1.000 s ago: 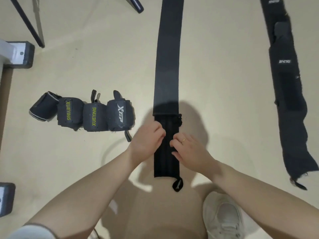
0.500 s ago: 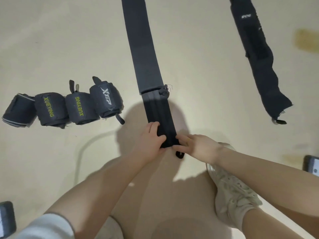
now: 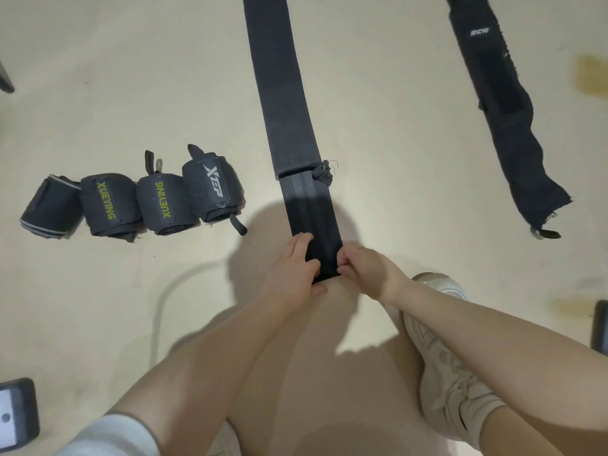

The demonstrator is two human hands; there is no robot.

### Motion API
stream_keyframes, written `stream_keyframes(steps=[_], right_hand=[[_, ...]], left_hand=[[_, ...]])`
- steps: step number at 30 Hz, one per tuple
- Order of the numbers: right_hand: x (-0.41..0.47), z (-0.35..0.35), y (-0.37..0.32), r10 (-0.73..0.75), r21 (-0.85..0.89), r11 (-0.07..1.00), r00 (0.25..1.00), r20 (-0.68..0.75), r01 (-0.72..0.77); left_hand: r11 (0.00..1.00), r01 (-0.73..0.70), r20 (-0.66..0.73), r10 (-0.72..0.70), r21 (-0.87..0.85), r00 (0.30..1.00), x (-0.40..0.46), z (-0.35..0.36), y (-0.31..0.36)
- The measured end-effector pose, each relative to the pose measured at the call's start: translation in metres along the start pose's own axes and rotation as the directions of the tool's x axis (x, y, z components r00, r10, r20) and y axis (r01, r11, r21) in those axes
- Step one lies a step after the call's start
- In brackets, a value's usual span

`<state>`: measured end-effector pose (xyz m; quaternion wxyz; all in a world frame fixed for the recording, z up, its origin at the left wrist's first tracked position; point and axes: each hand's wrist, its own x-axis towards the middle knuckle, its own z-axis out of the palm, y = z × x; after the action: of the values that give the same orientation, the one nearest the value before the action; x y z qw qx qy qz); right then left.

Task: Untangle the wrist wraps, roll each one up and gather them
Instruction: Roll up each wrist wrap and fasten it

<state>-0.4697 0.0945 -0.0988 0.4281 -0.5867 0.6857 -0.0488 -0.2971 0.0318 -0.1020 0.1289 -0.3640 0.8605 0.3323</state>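
A long black wrist wrap (image 3: 286,103) lies flat on the beige floor, running from the top edge down to my hands. My left hand (image 3: 291,274) and my right hand (image 3: 368,268) both pinch its near end, which is folded over between them. Its thumb loop is hidden under my hands. A second unrolled black wrap (image 3: 500,103) with a white logo lies at the upper right. Several rolled wraps (image 3: 131,202) sit in a row at the left, two marked XUEYING.
My right shoe (image 3: 450,366) rests on the floor below my right forearm. Dark equipment feet sit at the bottom left (image 3: 16,413) and the right edge (image 3: 600,327). A yellowish stain (image 3: 592,77) marks the floor at the upper right.
My hands slid from the wrap's seam down to its near end and folded that end over, hiding the thumb loop. The view shifted with my head.
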Motion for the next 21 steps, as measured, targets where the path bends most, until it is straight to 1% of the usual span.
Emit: stream_keyframes(steps=[2, 4, 6, 8, 11, 14, 15, 17, 19, 21], right_hand=[[0.006, -0.002, -0.007, 0.011, -0.004, 1.0, 1.0, -0.013, -0.011], [0.011, -0.008, -0.013, 0.012, -0.038, 0.999, 1.0, -0.014, -0.012], [0.014, -0.012, -0.016, 0.006, -0.088, 0.996, 1.0, -0.027, -0.008], [0.017, -0.011, -0.022, -0.014, -0.18, 0.984, 0.998, -0.06, 0.003], [0.019, -0.004, -0.021, -0.103, -0.349, 0.934, 0.992, -0.073, 0.071], [0.013, -0.005, -0.015, -0.247, -0.396, 0.896, 0.967, -0.07, 0.2], [0.012, -0.005, -0.011, -0.295, -0.443, 0.863, 0.954, -0.055, 0.242], [0.008, -0.008, -0.01, -0.307, -0.552, 0.799, 0.951, -0.032, 0.239], [0.008, -0.009, -0.013, -0.28, -0.518, 0.83, 0.958, -0.064, 0.208], [0.012, -0.012, -0.016, -0.264, -0.522, 0.829, 0.963, -0.047, 0.202]], left_hand=[[0.999, 0.038, 0.008, -0.038, -0.028, 0.999, 0.0, 0.001, 0.004], [0.998, 0.05, -0.035, -0.051, -0.034, 0.998, 0.0, 0.002, 0.007], [1.0, 0.022, -0.094, -0.024, -0.021, 0.995, 0.002, 0.003, 0.007], [1.0, 0.003, -0.098, -0.003, 0.001, 0.995, 0.002, 0.003, 0.007], [1.0, 0.007, -0.088, -0.005, 0.023, 0.996, 0.002, 0.005, 0.002], [1.0, -0.006, -0.084, 0.008, 0.017, 0.996, 0.005, 0.001, 0.001], [0.999, -0.027, -0.12, 0.031, 0.031, 0.992, 0.005, 0.0, 0.001], [0.998, -0.057, -0.198, 0.061, 0.029, 0.978, 0.005, 0.002, 0.001], [0.995, -0.077, -0.268, 0.089, 0.056, 0.959, 0.003, 0.005, 0.002], [0.994, -0.05, -0.305, 0.077, 0.097, 0.949, 0.0, 0.008, 0.002]])
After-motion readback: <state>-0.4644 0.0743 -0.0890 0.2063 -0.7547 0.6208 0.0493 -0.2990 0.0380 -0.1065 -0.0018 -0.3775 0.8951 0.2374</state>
